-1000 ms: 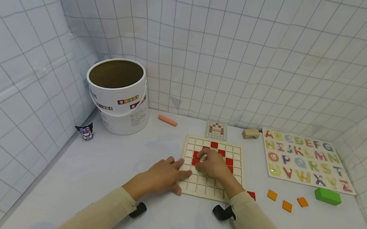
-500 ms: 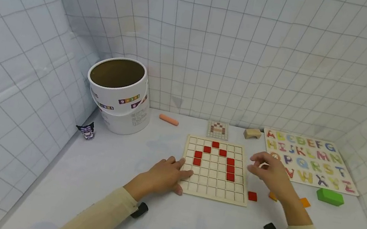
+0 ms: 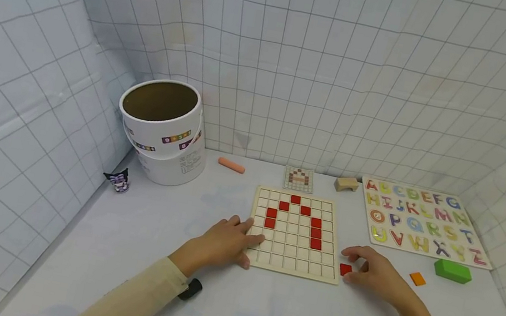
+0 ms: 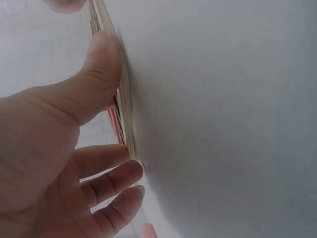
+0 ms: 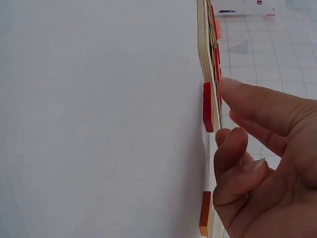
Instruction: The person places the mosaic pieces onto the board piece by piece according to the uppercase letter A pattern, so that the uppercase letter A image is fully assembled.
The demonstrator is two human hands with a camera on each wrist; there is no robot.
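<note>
A pale square grid board lies on the white table, with several red tiles in its cells forming a peaked arch. My left hand rests on the board's left edge, fingers spread; the left wrist view shows its thumb against the board's side. A loose red square tile lies just off the right edge. My right hand is beside that tile, thumb and forefinger apart. In the right wrist view, the red tile stays on the table, ungripped.
A small pattern card lies behind the board. Around are a white bucket, an orange-pink stick, a wooden block, an alphabet board, a green block, an orange tile and a small figure.
My right hand left the board, moved right, then came down to the loose red tile. A red tile now shows lowest in the right column. The left hand stayed put.
</note>
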